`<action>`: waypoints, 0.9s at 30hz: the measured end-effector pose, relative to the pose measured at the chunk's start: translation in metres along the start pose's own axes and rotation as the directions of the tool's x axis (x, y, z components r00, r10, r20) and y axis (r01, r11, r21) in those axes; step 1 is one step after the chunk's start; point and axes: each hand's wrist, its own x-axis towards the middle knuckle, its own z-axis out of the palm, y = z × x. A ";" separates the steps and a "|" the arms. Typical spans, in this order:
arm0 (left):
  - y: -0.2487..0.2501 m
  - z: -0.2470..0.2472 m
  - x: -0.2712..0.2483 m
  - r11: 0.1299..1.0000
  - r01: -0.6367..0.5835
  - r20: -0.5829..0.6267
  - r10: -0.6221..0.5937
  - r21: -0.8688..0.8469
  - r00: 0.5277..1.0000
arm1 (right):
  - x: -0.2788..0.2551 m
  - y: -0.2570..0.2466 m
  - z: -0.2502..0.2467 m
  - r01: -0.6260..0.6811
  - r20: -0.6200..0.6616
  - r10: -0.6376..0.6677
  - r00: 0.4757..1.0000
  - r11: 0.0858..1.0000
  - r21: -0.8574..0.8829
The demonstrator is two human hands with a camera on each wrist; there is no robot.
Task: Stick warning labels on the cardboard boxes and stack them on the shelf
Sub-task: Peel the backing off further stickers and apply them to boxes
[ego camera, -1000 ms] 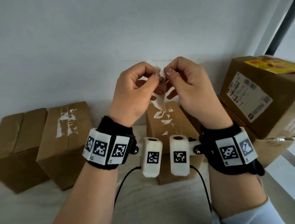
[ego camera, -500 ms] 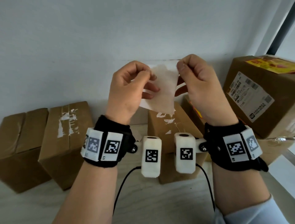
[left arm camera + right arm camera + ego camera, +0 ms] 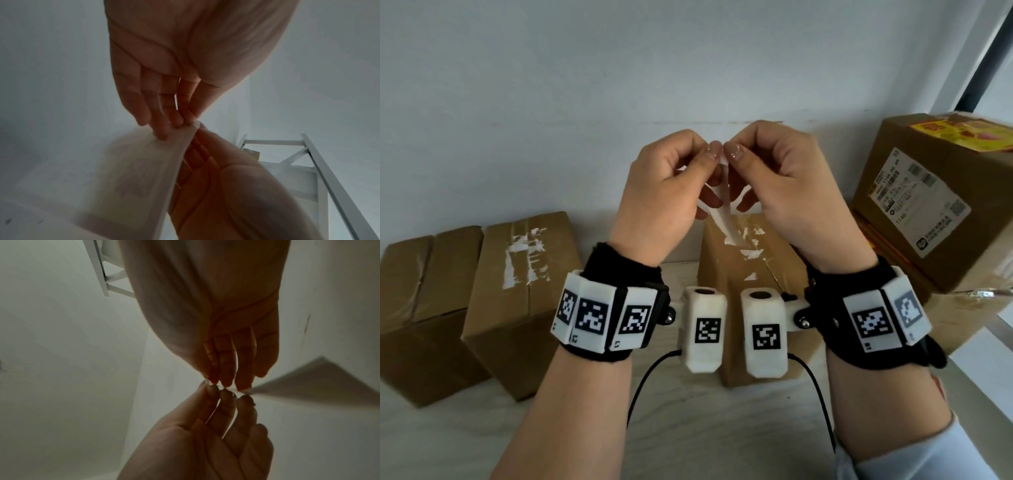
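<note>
I hold a thin white label sheet (image 3: pixel 723 219) up in front of the wall; it hangs edge-on between my palms. My left hand (image 3: pixel 709 160) and right hand (image 3: pixel 733 158) meet thumb to thumb and both pinch its top edge. The sheet (image 3: pixel 133 178) shows blurred below the fingers in the left wrist view, and as a grey wedge (image 3: pixel 320 382) in the right wrist view. A small cardboard box (image 3: pixel 763 274) with torn white paper scraps on top stands on the shelf surface right below my hands.
Two brown boxes (image 3: pixel 424 308) (image 3: pixel 524 291) stand side by side at the left. A big box (image 3: pixel 935 205) with a shipping label and yellow sticker sits on another box at the right. A white shelf frame (image 3: pixel 308 162) shows in the wrist views.
Half a second ago my hands were apart with the sheet spread flat between them. They have come back together, and the sheet now hangs narrow, edge-on.
</note>
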 end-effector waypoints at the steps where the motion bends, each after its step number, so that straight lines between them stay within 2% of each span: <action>1: 0.001 0.001 0.000 1.000 -0.005 -0.003 0.005 -0.003 1.000 | 0.000 0.000 0.000 0.001 0.000 -0.001 1.000 1.000 -0.006; 5: -0.001 0.005 0.000 0.999 -0.032 -0.035 0.032 -0.014 0.999 | 0.001 0.002 0.001 -0.021 0.000 0.021 1.000 1.000 -0.017; 15: -0.006 0.008 0.002 0.994 -0.022 -0.076 0.014 -0.108 0.997 | 0.002 0.005 0.003 -0.080 -0.003 0.080 0.997 0.997 -0.022; 21: -0.006 0.011 0.002 0.991 -0.070 -0.107 0.057 -0.113 0.993 | 0.003 0.005 0.001 -0.097 -0.020 0.096 0.995 0.995 -0.029; 27: -0.005 0.010 0.002 0.987 -0.030 -0.102 0.014 -0.157 0.995 | 0.003 0.005 0.000 -0.109 -0.010 0.109 0.994 0.993 -0.040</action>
